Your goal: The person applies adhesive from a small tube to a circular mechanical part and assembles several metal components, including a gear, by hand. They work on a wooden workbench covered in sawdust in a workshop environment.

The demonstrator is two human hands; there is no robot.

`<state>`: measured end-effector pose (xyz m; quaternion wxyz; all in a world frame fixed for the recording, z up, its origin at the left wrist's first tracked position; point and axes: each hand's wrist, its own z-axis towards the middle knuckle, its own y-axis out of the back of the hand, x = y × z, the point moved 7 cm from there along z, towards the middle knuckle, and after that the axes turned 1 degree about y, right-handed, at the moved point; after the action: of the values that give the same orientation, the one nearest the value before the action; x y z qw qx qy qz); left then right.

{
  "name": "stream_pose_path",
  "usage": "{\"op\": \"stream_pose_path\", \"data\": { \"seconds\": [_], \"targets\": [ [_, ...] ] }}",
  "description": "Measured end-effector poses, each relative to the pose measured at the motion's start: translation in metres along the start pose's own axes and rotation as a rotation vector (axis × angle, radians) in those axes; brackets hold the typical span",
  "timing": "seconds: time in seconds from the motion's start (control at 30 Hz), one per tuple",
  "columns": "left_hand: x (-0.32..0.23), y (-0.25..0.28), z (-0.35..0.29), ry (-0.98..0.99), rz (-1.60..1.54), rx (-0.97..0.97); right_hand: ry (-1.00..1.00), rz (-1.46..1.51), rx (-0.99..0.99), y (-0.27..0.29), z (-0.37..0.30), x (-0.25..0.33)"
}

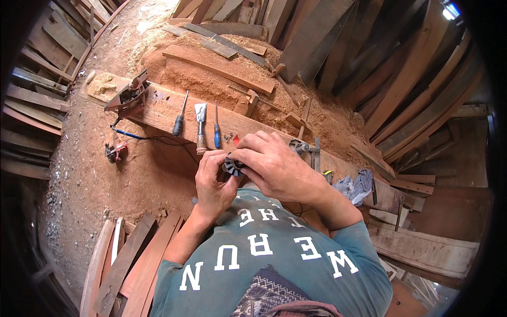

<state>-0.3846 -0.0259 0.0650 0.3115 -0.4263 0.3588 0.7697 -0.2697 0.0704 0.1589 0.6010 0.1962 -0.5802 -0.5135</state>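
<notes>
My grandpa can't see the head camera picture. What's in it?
A left hand and right hand hold a small dark finned part in their fingers. Beyond, two screwdrivers and a broad-bladed tool lie on a wooden plank amid sawdust.

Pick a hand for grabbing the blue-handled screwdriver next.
Probably left hand: it's closer to the blue-handled screwdriver. Both hands grip the dark finned part, so the right hand must hold it alone.
</notes>
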Motion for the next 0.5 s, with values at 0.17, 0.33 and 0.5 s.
{"op": "stream_pose_path", "data": {
  "seconds": [0.17,0.33,0.5],
  "targets": [
    [-0.0025,0.0010,0.0001,-0.048,0.063,-0.006,0.005,-0.013,0.020,0.0029,-0.0004,0.0017],
    [-0.0031,0.0014,-0.0006,-0.044,0.070,-0.015,-0.057,-0.062,0.102,0.0081,0.0022,0.0046],
    [-0.0063,0.0008,0.0018,-0.045,0.074,-0.018,-0.008,-0.018,0.053,0.0103,0.0018,0.0076]
  ]
}}
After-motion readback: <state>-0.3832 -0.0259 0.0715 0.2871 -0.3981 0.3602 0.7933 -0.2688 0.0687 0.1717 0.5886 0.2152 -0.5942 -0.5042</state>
